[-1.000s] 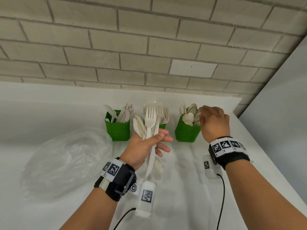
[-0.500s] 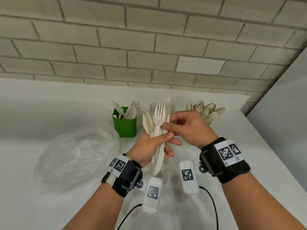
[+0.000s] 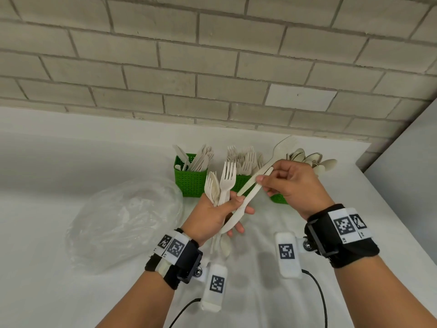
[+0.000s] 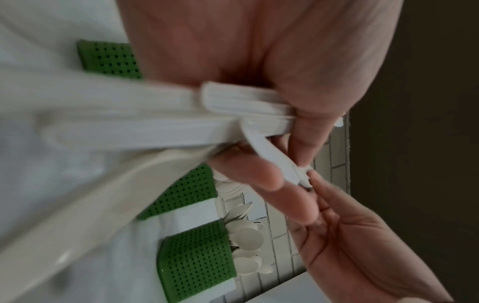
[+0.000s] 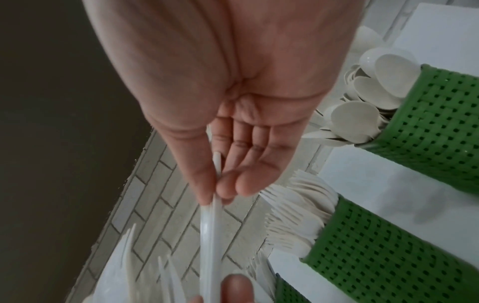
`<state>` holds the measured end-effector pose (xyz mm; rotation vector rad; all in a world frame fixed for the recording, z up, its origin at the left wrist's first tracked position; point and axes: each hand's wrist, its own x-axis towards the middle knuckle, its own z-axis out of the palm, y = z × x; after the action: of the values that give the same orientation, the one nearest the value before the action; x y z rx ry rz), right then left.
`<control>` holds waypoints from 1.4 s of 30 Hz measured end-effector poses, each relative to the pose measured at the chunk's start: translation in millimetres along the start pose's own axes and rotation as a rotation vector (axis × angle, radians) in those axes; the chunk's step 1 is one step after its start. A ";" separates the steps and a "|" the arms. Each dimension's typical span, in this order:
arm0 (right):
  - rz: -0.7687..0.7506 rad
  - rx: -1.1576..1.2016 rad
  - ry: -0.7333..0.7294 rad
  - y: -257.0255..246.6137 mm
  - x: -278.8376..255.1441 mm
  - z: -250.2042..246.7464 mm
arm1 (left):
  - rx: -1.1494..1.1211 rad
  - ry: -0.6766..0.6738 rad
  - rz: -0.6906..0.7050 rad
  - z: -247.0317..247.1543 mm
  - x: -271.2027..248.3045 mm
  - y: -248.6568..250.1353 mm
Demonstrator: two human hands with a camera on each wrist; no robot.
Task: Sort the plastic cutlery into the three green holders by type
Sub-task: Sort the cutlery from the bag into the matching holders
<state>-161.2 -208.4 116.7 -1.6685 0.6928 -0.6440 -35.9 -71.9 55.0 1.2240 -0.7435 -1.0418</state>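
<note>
My left hand (image 3: 227, 204) grips a bundle of white plastic cutlery (image 3: 221, 185), forks and a spoon standing upright in it. My right hand (image 3: 262, 183) pinches the handle of a knife (image 3: 236, 216) whose serrated blade still lies across the left fingers; a fork (image 3: 280, 147) also sticks up from the same pinch. Behind stand three green holders: knives (image 3: 189, 181), forks (image 3: 241, 183), spoons (image 3: 280, 197), the last mostly hidden by my right hand. The right wrist view shows thumb and fingers (image 5: 207, 184) clamped on thin white handles (image 5: 212, 235).
A crumpled clear plastic bag (image 3: 123, 221) lies on the white table (image 3: 71, 292) to the left of my hands. A brick wall (image 3: 212, 67) runs close behind the holders. A grey panel (image 3: 406, 174) borders the table on the right.
My right hand left the spoon holder, came across to the bundle, pinched the knife, and is now drawing it out toward the right. My left hand kept holding the bundle.
</note>
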 end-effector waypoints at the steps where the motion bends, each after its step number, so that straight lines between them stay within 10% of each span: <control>1: 0.003 -0.010 -0.014 -0.7 -0.1 0.7 | 0.016 -0.016 -0.003 -1.2 -1.0 1.9; 10: 0.014 -0.100 -0.103 -5.6 4.1 15.4 | -0.023 0.179 0.055 -19.7 4.9 -4.1; 15: 0.079 0.380 0.117 -16.6 14.5 5.4 | -0.313 0.433 0.127 -55.9 6.0 6.6; 21: 0.289 0.424 -0.122 -0.4 15.2 61.3 | -0.406 0.416 0.197 -74.2 3.0 29.9; 26: 0.256 0.460 0.011 0.0 36.7 99.6 | -0.459 0.430 0.187 -85.1 2.7 30.8; 32: -0.163 -0.230 0.091 -5.2 80.9 125.4 | -0.475 0.435 0.190 -97.0 1.3 31.9; 42: -0.077 -0.344 0.077 12.1 111.4 129.1 | -0.458 0.399 0.142 -104.3 1.7 26.9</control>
<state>7.0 -207.9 86.3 -2.0029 0.8329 -0.6742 64.7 -33.4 58.6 0.9232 -0.2560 -0.7614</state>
